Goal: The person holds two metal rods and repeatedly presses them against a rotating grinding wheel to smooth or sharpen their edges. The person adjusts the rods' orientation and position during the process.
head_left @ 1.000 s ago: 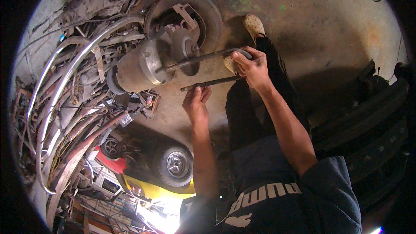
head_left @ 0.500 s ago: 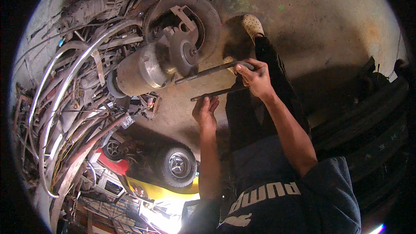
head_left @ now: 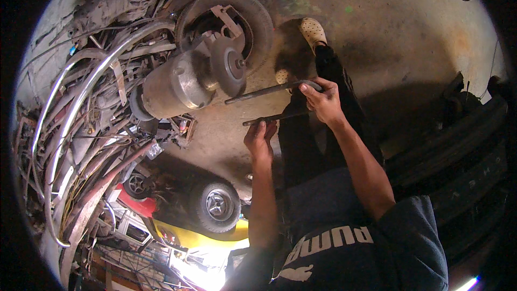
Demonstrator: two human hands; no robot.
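My right hand (head_left: 326, 103) is closed round the bent end of a dark U-shaped metal rod (head_left: 264, 94), and its grip partly hides the bend. Two roughly parallel legs of the rod point left. My left hand (head_left: 260, 143) pinches the lower leg close to its tip, thumb against it. Just left of the upper leg's tip is a bench grinder (head_left: 167, 89) with a grinding wheel (head_left: 228, 67) at its near end. A gap separates the rod from that wheel. I cannot tell whether the wheel is spinning.
Behind the grinder lies a tyre (head_left: 261, 21). Scrap metal with bent chrome tubes (head_left: 81, 105) crowds the left side. A wheeled vehicle with yellow bodywork (head_left: 202, 237) is at lower left. Large dark tyres (head_left: 458, 156) stand at right. A clog (head_left: 313, 33) shows on my foot.
Both hands have shifted slightly right with the rod, away from the grinding wheel. The left hand is also a little lower in view. The grip stays the same.
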